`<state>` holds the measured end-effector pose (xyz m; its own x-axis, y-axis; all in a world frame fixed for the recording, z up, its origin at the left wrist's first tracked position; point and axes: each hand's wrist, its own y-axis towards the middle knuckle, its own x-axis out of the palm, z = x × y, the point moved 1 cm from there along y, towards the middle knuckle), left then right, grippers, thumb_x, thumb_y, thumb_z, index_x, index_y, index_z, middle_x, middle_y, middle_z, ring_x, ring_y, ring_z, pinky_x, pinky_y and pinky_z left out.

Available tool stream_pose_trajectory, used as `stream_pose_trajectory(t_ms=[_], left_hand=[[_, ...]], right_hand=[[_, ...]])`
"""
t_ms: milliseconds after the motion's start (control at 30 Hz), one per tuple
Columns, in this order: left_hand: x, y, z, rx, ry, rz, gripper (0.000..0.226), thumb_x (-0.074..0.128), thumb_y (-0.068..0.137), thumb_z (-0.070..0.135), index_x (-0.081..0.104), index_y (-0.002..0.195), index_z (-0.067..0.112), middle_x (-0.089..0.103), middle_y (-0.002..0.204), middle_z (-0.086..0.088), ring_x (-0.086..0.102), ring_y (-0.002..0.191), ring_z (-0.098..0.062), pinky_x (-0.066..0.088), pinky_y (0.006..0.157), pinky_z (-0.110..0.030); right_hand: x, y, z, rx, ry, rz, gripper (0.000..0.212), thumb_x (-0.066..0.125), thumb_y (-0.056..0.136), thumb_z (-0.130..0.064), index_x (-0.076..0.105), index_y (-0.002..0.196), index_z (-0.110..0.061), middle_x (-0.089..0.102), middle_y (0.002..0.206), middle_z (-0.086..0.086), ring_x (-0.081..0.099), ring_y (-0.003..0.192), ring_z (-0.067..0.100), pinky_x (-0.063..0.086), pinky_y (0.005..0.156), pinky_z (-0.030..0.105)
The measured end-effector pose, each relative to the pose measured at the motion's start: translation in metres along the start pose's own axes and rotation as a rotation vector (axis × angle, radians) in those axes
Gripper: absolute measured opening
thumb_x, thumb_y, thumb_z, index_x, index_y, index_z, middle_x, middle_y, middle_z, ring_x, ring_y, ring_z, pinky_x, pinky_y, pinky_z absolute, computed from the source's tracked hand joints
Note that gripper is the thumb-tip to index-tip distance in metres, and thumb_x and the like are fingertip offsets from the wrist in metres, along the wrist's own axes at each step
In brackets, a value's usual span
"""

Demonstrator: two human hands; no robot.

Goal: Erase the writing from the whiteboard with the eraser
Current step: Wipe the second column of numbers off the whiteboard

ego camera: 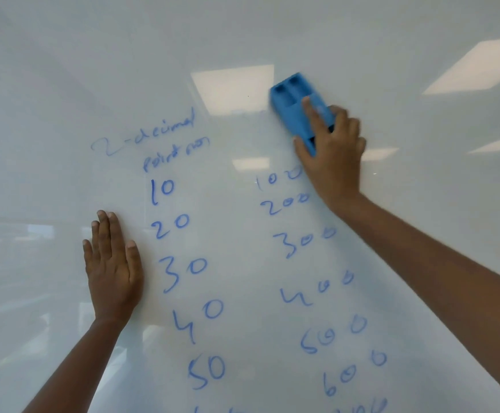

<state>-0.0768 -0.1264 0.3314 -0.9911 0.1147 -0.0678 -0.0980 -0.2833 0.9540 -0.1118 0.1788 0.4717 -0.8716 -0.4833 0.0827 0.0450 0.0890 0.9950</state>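
Note:
The whiteboard (pixel 64 84) fills the whole view. Blue handwriting runs down it in two columns: a left column (pixel 183 263) under the words "2-decimal point", reading 10 through 50, and a right column (pixel 311 263) with 100, 200, 300 and further hundreds. My right hand (pixel 332 156) presses a blue eraser (pixel 295 102) flat against the board just above the right column; the "100" beneath it looks faint. My left hand (pixel 113 269) rests flat on the board, fingers spread, left of the "30".
Reflections of ceiling light panels (pixel 234 87) show on the glossy board. No frame, tray or edge of the board is in view.

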Motion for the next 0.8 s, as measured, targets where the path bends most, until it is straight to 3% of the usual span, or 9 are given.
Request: stream_pose_trajectory(t_ms=[167, 300, 367, 433, 533, 633, 700, 800], left_hand=[[0.001, -0.002, 0.0, -0.013, -0.004, -0.001, 0.067, 0.006, 0.088, 0.04, 0.008, 0.146, 0.006, 0.006, 0.155, -0.007, 0.003, 0.142, -0.015, -0.015, 0.109, -0.011], [0.0, -0.002, 0.0, -0.009, -0.013, 0.001, 0.067, 0.006, 0.087, 0.04, 0.01, 0.146, 0.007, 0.007, 0.155, -0.006, 0.005, 0.142, -0.015, -0.014, 0.109, -0.011], [0.0, -0.002, -0.001, -0.016, -0.026, 0.003, 0.067, 0.007, 0.087, 0.04, 0.01, 0.146, 0.007, 0.007, 0.155, -0.005, 0.005, 0.142, -0.015, -0.013, 0.11, -0.012], [0.001, -0.001, -0.002, -0.017, -0.03, 0.006, 0.067, 0.007, 0.087, 0.039, 0.011, 0.146, 0.008, 0.007, 0.155, -0.004, 0.006, 0.142, -0.015, -0.013, 0.11, -0.012], [0.001, -0.001, -0.002, -0.009, -0.024, 0.005, 0.066, 0.007, 0.088, 0.038, 0.011, 0.146, 0.007, 0.005, 0.153, 0.0, 0.005, 0.142, -0.015, -0.014, 0.11, -0.011], [0.002, -0.002, -0.002, 0.002, -0.007, 0.003, 0.067, 0.007, 0.088, 0.038, 0.01, 0.146, 0.006, 0.006, 0.154, -0.003, 0.005, 0.142, -0.016, -0.013, 0.11, -0.012], [0.001, -0.002, -0.001, 0.008, 0.005, 0.001, 0.067, 0.007, 0.088, 0.039, 0.01, 0.145, 0.005, 0.006, 0.154, -0.006, 0.005, 0.142, -0.016, -0.013, 0.111, -0.015], [0.0, -0.003, 0.001, 0.006, 0.011, -0.013, 0.068, 0.007, 0.087, 0.039, 0.01, 0.145, 0.004, 0.007, 0.155, -0.008, 0.004, 0.142, -0.016, -0.005, 0.115, -0.029]], right_hand=[[0.005, -0.071, -0.036, -0.556, 0.11, -0.131, 0.053, 0.074, 0.076, -0.023, 0.057, 0.126, -0.015, 0.062, 0.111, 0.024, 0.061, 0.086, 0.038, 0.047, 0.068, 0.043], [-0.002, -0.058, -0.02, -0.99, 0.095, -0.224, 0.048, 0.074, 0.077, -0.024, 0.06, 0.123, -0.018, 0.066, 0.108, 0.02, 0.064, 0.082, 0.031, 0.05, 0.063, 0.036], [-0.005, -0.034, -0.011, -1.087, 0.023, -0.25, 0.049, 0.074, 0.077, -0.022, 0.06, 0.123, -0.017, 0.065, 0.109, 0.023, 0.064, 0.083, 0.033, 0.051, 0.065, 0.038], [-0.006, -0.004, -0.002, -0.976, -0.02, -0.239, 0.051, 0.072, 0.08, -0.021, 0.055, 0.127, -0.015, 0.059, 0.116, 0.029, 0.061, 0.092, 0.039, 0.05, 0.072, 0.045], [-0.006, 0.043, 0.01, -0.508, -0.05, -0.146, 0.053, 0.056, 0.091, -0.03, 0.037, 0.141, -0.024, 0.044, 0.134, 0.022, 0.046, 0.113, 0.037, 0.038, 0.088, 0.045], [-0.002, 0.06, 0.002, -0.134, -0.047, -0.06, 0.053, 0.045, 0.096, -0.035, 0.027, 0.145, -0.028, 0.038, 0.136, 0.015, 0.039, 0.116, 0.032, 0.036, 0.091, 0.044], [0.005, 0.047, -0.016, -0.122, -0.05, -0.05, 0.054, 0.043, 0.096, -0.036, 0.023, 0.146, -0.029, 0.035, 0.139, 0.014, 0.037, 0.117, 0.032, 0.036, 0.09, 0.043], [0.013, 0.008, -0.038, -0.363, -0.018, -0.122, 0.055, 0.045, 0.095, -0.036, 0.023, 0.145, -0.029, 0.036, 0.141, 0.015, 0.039, 0.117, 0.032, 0.034, 0.088, 0.041]])
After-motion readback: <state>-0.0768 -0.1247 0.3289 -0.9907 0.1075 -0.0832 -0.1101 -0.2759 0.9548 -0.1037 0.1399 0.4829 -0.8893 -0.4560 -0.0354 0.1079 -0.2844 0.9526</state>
